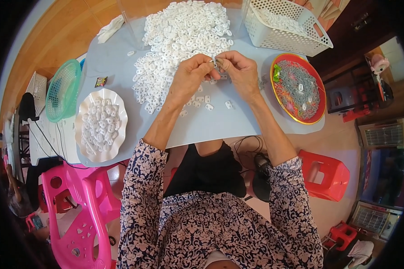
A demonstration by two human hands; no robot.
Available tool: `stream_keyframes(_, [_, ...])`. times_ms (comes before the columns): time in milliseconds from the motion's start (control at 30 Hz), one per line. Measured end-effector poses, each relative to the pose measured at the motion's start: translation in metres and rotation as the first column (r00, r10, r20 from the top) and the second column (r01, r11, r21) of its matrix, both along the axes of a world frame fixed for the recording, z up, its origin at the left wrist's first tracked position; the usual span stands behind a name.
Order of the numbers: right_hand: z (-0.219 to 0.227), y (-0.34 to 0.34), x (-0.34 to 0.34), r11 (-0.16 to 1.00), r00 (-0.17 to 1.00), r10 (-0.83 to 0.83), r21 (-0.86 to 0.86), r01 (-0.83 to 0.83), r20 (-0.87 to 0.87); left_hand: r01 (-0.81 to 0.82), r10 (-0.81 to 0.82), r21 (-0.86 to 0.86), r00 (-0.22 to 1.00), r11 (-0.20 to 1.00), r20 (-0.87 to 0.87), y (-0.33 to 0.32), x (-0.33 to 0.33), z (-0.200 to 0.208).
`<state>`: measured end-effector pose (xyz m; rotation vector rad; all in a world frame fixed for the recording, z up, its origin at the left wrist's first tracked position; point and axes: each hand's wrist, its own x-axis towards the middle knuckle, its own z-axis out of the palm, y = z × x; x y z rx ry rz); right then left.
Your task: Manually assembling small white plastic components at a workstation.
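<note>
My left hand is closed in a pinch, its thumb and forefinger holding a small white plastic piece in front of the pile. Fingertip to fingertip with it, my right hand is also pinched shut; a tiny greyish bit shows there, too small to name. Behind and left of both hands spreads a big heap of white oval plastic pieces with holes in them. A few loose white pieces lie on the grey table below my hands.
A red gold-rimmed tray of thin grey parts and a few white pieces stands right. At left is a white scalloped dish of white pieces, beside a green basket. A white perforated basket sits at back right; a pink chair stands left.
</note>
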<state>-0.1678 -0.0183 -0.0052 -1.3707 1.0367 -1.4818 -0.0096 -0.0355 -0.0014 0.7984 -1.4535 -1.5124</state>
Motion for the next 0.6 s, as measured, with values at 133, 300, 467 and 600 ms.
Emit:
stream_keyframes(133, [-0.0003,0.0005,-0.0025,0.999,0.998,-0.021,0.028,0.023,-0.052,0.041,-0.040,0.035,0.998,0.999,-0.043,-0.0018,0.0001,0.0005])
stream_keyframes(300, [0.0009,0.0017,0.0002,0.998,0.986,-0.066,-0.007,0.066,-0.154,0.051,-0.050,0.031,0.998,0.998,-0.028,-0.0032,0.0006,0.0011])
stream_keyframes(467, [-0.0033,-0.0030,-0.0015,0.998,0.996,-0.011,0.064,0.017,-0.088,-0.029,0.035,-0.098,0.997,0.995,0.063,0.0039,-0.0042,0.0039])
stream_keyframes(600, [-0.0070,-0.0042,-0.0027,0.984,0.999,0.038,0.173,-0.043,0.027,-0.064,0.070,-0.087,0.995,0.994,0.075,0.0024,-0.0049,0.0003])
